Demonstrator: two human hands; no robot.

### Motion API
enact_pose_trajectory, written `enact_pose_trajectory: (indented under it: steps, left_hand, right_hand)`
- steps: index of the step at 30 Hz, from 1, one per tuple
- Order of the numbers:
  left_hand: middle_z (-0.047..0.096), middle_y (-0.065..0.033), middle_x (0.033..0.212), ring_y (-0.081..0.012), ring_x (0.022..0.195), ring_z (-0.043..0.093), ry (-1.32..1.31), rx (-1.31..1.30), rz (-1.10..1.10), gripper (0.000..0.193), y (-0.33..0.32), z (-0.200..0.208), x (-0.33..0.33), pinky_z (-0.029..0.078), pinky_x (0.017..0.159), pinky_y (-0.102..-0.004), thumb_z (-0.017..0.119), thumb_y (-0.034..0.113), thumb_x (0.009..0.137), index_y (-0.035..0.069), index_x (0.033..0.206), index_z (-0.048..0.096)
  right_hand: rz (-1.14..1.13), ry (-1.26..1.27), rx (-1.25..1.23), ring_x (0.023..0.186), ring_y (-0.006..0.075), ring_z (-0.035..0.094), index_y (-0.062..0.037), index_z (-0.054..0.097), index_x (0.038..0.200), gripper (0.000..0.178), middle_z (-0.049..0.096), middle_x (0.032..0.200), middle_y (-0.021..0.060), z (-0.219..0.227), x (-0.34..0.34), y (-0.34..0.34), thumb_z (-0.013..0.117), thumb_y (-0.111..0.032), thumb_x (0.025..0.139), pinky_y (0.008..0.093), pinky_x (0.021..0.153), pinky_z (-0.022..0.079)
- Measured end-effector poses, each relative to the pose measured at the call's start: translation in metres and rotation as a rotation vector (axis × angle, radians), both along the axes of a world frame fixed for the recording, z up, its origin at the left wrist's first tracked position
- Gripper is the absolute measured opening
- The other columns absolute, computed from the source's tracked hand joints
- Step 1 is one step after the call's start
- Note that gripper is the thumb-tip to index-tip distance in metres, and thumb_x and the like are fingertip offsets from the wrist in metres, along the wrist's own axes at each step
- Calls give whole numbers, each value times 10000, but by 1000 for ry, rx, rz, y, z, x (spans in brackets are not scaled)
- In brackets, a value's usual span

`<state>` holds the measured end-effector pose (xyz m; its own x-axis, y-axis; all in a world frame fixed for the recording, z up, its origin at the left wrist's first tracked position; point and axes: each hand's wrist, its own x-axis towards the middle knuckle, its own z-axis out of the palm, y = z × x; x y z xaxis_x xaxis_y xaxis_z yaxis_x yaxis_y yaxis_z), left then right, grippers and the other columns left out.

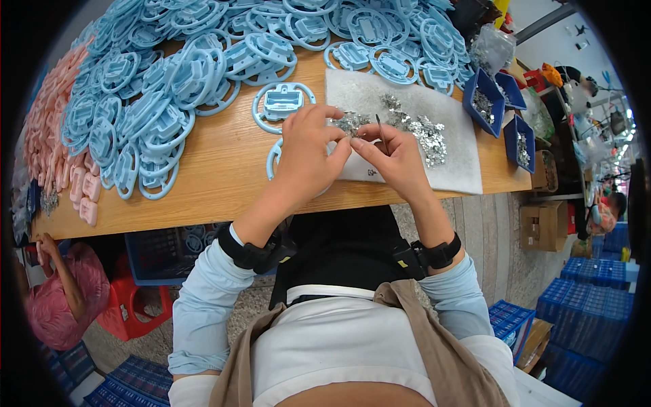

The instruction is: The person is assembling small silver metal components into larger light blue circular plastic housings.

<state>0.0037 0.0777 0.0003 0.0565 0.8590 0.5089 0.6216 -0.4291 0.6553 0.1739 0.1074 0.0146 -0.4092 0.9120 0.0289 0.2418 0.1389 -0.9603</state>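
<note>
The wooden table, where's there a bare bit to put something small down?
Bare wood lies between the left forearm, the blue ring parts and the table's front edge. A smaller strip runs between the white pad and the nearest blue bin. Back and left are crowded with ring parts and pink pieces.

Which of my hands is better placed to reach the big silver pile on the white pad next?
Likely your right hand: it's nearer the silver pile, though holding a thin tool. Your left hand is farther off, beside a blue frame.

A red stool [122, 313] stands left, a cardboard box [544, 225] and blue crates [580, 306] right.
</note>
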Motion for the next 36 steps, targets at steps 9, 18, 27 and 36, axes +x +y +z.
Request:
enact_pose_trajectory:
  steps: [9,18,27,36]
  left_hand:
    - [559,-98,1065,-269,1100,466,100,144,64,91,-1,5,2,273,955,-455,619,115,718,42,677,654]
    - [547,-97,1122,-262,1140,460,284,219,64,77,-6,10,6,256,986,-476,637,110,695,52,648,621]
    - [557,-88,1104,-260,1089,476,-22,136,55,78,-6,5,8,282,946,-437,627,123,730,53,724,661]
    - [577,-83,1115,-268,1042,500,-120,-25,-6,104,-6,8,5,326,927,-391,653,141,749,39,765,665]
  right_hand:
    - [140,85,-289,495,5,378,-5,645,883,207,556,646,-25,18,3,-1,579,-201,891,174,417,267]
    - [112,473,-808,392,7,282,-26,593,908,214,451,580,-52,23,1,1,500,-217,931,165,356,206]
    - [170,753,-1046,365,17,266,-61,543,911,204,382,540,-61,6,17,7,434,-228,957,171,346,205]
    - [-18,475,-700,378,26,305,-20,566,823,240,474,560,-10,18,15,2,524,-242,905,186,355,211]
